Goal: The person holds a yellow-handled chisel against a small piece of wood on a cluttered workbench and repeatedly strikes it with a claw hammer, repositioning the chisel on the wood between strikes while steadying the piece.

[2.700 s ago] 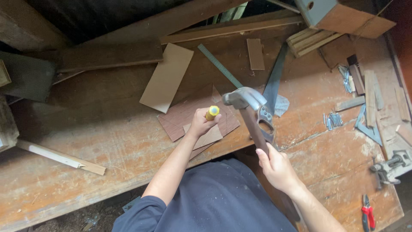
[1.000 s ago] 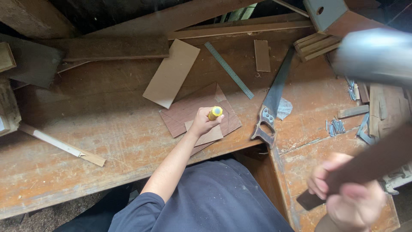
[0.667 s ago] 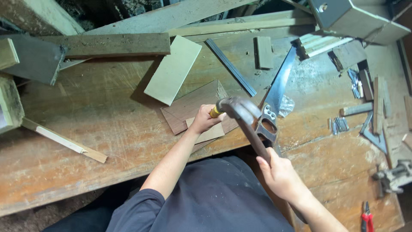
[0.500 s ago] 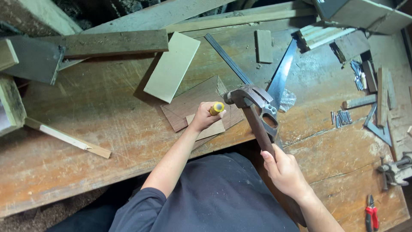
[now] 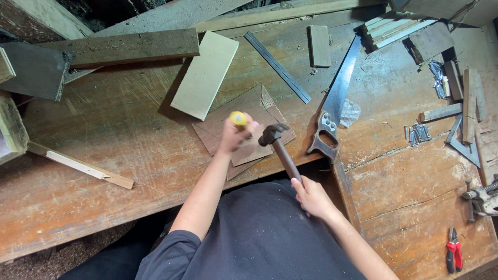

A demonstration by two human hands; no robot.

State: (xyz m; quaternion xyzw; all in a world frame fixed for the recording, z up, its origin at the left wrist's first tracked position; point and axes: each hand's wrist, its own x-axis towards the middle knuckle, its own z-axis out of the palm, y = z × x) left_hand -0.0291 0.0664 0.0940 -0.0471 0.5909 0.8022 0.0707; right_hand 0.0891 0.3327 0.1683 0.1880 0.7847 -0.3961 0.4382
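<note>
Yellow-capped tool (image 5: 238,119) upright in left hand (image 5: 233,136) grip, right hand (image 5: 309,196) clenching hammer (image 5: 277,147) handle — head beside it

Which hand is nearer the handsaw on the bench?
Right. The right hand grips the hammer handle just below the handsaw grip; the left hand, holding a yellow-capped tool, sits farther left.

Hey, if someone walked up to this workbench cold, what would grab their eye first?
Probably the hammer in the right hand, its head beside the yellow-topped tool that the left hand holds upright on a thin brown board at the bench's front edge. To the right, a handsaw lies diagonally, and red-handled pliers sit at the far right corner.
</note>
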